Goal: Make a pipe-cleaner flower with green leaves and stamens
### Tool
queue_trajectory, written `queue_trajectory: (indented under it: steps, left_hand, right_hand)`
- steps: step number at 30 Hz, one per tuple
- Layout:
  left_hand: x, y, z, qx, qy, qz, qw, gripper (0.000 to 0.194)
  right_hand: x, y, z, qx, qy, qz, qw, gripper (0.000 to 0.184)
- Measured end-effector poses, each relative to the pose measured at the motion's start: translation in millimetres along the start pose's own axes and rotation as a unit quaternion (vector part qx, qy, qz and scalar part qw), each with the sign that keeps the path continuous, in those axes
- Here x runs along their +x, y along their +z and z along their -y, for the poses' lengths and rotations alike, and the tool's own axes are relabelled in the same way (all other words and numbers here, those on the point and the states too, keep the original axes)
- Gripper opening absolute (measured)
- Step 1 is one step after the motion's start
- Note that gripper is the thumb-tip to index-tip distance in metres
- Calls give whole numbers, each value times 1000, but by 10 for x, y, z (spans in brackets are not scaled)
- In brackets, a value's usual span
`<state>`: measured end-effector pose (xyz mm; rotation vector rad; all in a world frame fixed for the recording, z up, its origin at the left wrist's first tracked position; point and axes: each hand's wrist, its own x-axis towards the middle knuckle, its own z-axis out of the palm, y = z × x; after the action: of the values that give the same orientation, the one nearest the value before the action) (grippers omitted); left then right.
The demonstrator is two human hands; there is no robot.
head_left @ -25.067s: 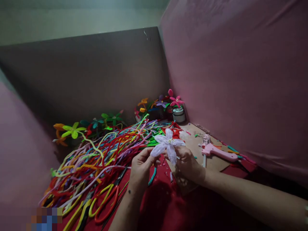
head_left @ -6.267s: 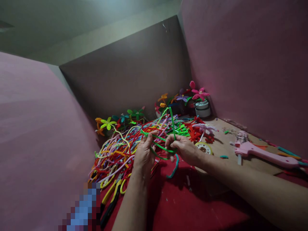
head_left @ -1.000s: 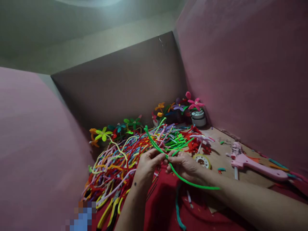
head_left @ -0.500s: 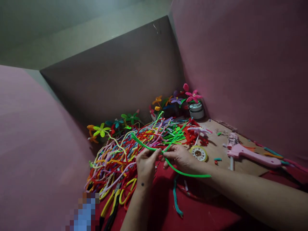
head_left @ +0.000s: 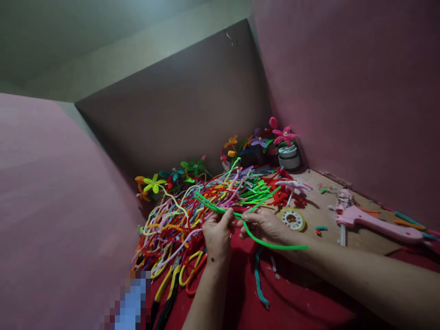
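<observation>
My left hand (head_left: 216, 231) and my right hand (head_left: 263, 225) meet over the red cloth, both pinched on a bright green pipe cleaner (head_left: 271, 245). Its one end curves right below my right wrist, and the other end runs up left over a big heap of coloured pipe cleaners (head_left: 182, 213). A white pipe-cleaner flower (head_left: 294, 186) lies beyond my right hand on red pieces.
A tape roll (head_left: 292, 218) and a pink glue gun (head_left: 374, 224) lie on the brown board at right. Finished flowers (head_left: 261, 140) and a small grey pot (head_left: 288, 158) stand in the back corner. Yellow and red handled scissors (head_left: 185, 275) and a teal piece (head_left: 259, 284) lie near me.
Both hands keep their pinch on the green pipe cleaner; its left end has dropped lower toward the heap. The view has shifted slightly.
</observation>
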<state>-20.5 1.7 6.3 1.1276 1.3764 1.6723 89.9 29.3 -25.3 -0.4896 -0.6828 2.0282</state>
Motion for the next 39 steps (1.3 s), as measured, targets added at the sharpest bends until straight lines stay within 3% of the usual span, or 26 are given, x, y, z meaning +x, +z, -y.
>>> queue_trajectory:
  steps: [13, 18, 23, 27, 29, 34, 39]
  left_hand:
    - [3, 32, 30, -50, 31, 4, 998, 21]
    - [8, 22, 31, -23, 39, -9, 999, 21]
    - [42, 24, 73, -87, 6, -1, 996, 24]
    - [60, 46, 65, -160, -3, -27, 987, 25]
    - [64, 46, 51, -198, -10, -11, 980, 25]
    - [36, 25, 8, -220, -16, 116, 968, 20]
    - [11, 53, 4, -235, -19, 83, 968, 20]
  right_hand:
    - [-29, 19, 78, 87, 50, 33, 994, 6]
    - [-43, 20, 93, 86, 7, 46, 995, 7]
    - [-42, 35, 125, 76, -13, 49, 996, 16]
    - [-21, 27, 114, 68, -25, 41, 996, 18]
    - [-11, 15, 105, 64, -31, 38, 997, 16]
    - [23, -20, 115, 71, -14, 63, 995, 13]
    - [53, -24, 99, 103, 3, 33, 994, 16]
